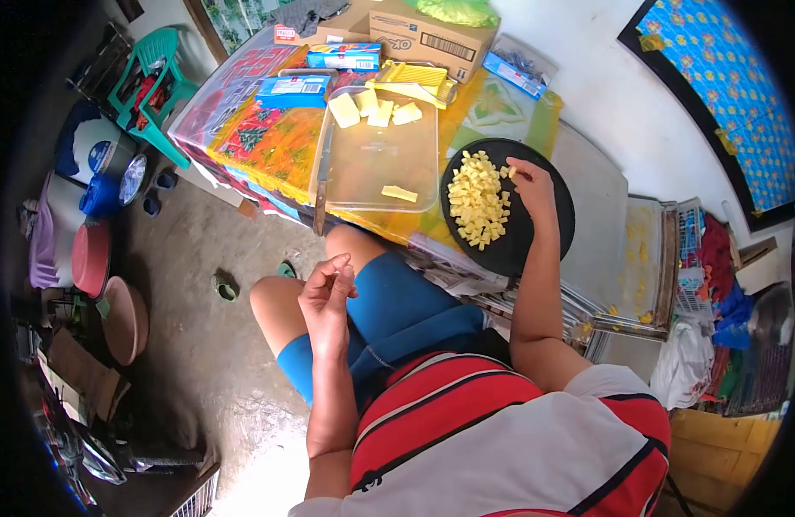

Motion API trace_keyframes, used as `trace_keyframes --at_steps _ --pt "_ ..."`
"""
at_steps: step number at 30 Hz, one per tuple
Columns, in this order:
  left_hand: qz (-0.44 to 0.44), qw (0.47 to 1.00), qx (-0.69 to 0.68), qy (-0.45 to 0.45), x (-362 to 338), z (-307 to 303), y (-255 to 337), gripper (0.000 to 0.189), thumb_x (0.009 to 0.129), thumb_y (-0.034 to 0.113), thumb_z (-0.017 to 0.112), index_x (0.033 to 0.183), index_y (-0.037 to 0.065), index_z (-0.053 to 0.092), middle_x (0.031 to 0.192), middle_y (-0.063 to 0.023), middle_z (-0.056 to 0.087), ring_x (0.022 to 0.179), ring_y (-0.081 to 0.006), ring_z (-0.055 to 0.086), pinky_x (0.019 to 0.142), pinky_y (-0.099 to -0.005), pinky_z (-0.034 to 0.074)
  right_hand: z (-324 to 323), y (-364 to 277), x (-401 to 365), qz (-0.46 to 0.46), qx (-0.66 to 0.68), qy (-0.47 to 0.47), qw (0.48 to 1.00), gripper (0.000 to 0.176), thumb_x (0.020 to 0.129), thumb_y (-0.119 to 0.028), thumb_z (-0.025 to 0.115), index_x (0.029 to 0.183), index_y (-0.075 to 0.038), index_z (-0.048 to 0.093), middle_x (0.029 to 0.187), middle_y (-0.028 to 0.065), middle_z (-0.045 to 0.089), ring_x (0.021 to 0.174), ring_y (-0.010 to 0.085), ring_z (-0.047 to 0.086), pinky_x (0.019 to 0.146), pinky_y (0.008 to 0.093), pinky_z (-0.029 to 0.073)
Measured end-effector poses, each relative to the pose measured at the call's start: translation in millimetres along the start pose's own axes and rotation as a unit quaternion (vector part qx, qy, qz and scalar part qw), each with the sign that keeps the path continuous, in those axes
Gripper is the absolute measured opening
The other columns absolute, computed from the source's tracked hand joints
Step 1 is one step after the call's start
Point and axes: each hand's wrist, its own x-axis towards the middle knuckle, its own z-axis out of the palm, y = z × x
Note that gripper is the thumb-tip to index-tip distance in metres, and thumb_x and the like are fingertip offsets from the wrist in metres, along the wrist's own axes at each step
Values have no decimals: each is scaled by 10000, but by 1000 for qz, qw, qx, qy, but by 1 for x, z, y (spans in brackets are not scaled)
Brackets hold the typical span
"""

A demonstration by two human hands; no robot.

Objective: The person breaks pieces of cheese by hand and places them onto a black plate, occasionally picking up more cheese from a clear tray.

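I see my right hand [531,185] over the black plate [552,246], fingers curled down, tips touching loose yellow cubes [477,202] at the plate's twelve o'clock; I cannot tell whether it grips one. My left hand [328,297] hangs above my lap at eight o'clock from the plate. It is half closed with the thumb against the fingertips, and I cannot tell if it holds anything. A clear tray [371,164] lies at the plate's nine o'clock.
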Motion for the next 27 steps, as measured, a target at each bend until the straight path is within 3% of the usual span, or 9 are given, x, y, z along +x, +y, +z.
trace_keyframes --at_steps 4,10,16,22,27 --pt "9 1000 5 5 -2 3 3 184 880 89 642 1044 7 647 864 -10 620 663 -58 521 597 -208 444 -4 3 0 -18 28 -25 999 366 802 -23 579 1153 -99 653 906 58 694 756 98 601 712 251 483" --pt "12 1000 9 -6 0 1 -1 173 880 82 639 1036 9 650 859 -6 629 660 -55 522 595 -207 447 -8 -19 -6 45 107 -48 992 366 856 -49 579 1221 -69 589 1011 67 683 836 121 626 711 259 513" --pt "8 1000 10 -6 0 2 0 165 880 66 630 1031 0 648 822 -5 628 652 -55 522 592 -200 443 -17 -43 -15 78 345 -114 928 348 887 -49 591 1230 -14 545 1100 115 641 879 133 620 771 264 521" --pt "3 1000 10 -8 -2 2 2 166 881 62 627 1028 -13 645 814 -15 625 647 -59 523 590 -198 442 -19 -54 -16 35 431 -154 888 344 866 17 587 1207 -12 555 1079 104 643 915 158 636 811 280 531" --pt "7 1000 7 -10 -2 2 1 164 884 63 620 1028 -11 645 799 -21 623 638 -64 527 582 -200 440 -19 -68 -22 24 435 -168 884 328 866 21 584 1192 -13 566 1058 94 646 909 159 637 808 285 533"
